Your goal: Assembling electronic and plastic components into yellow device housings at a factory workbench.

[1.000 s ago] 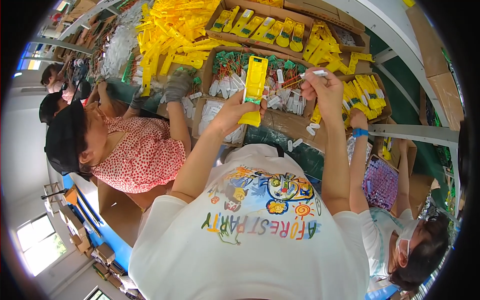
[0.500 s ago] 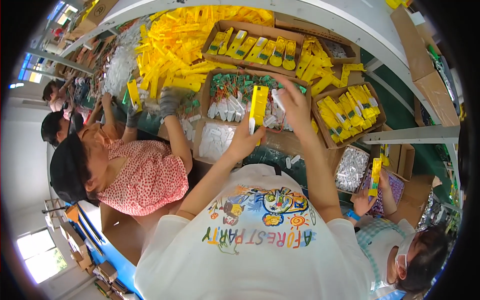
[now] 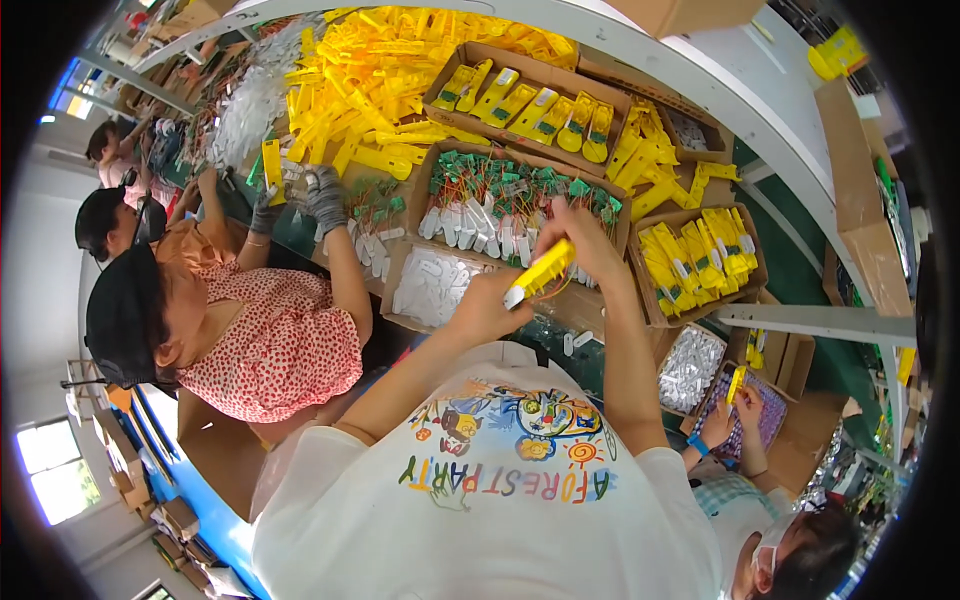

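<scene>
In front of my chest a yellow plastic housing [image 3: 546,268] lies tilted, with thin red wires along its lower side and a white piece at its near end. My left hand [image 3: 488,308] grips that near end between thumb and fingers. Bent over the far end is my right hand [image 3: 588,240], its fingers curled against the housing and its fingertips partly hidden. Just beyond stands a cardboard box [image 3: 432,172] holding green circuit boards [image 3: 500,175] wired to white pieces [image 3: 470,225].
White flat parts fill a box [image 3: 432,285] at the left. Yellow housings lie in boxes [image 3: 530,105] [image 3: 700,255] and in a big heap [image 3: 370,80]. A gloved co-worker [image 3: 325,200] works at left, another co-worker [image 3: 745,405] at right. A metal shelf post [image 3: 820,322] juts in.
The yellow housing has gone from upright to tilted, and lower. My right hand, earlier spread apart from it with a white piece, has come in against its far end.
</scene>
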Demonstrator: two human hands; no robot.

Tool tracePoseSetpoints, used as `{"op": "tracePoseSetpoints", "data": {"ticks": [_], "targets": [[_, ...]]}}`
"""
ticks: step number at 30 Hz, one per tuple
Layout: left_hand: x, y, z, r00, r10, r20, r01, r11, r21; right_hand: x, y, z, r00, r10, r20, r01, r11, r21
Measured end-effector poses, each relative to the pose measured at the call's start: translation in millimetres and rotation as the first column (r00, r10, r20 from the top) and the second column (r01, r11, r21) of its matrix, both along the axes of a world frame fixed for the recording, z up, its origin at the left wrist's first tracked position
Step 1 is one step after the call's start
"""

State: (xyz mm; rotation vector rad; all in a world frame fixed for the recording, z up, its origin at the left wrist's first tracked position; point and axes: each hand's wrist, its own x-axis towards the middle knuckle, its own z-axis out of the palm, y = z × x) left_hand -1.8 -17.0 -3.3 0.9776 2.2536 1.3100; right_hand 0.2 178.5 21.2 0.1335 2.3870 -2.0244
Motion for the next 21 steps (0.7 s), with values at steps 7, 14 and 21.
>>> {"op": "tracePoseSetpoints", "data": {"ticks": [7,14,21], "targets": [[-11.7,-15.4,-18.5,0.919,0.057,0.391,-0.085,0.995,0.055,-21.5,-3.5,-37.9,0.921,0.271,0.279,-0.141,0.901,-0.410],[-66.7,-20.9,-69.5,0.924,0.172,0.342,-0.240,0.957,0.166,-80.0,-52.1,-55.9,0.961,-0.278,0.001,0.275,0.950,0.147],[-125.5,-38.4,-75.7,0.769,0.328,0.549,-0.498,0.845,0.192,-311.0,48.1,-109.9,0.772,-0.515,-0.372,0.630,0.694,0.348]]}}
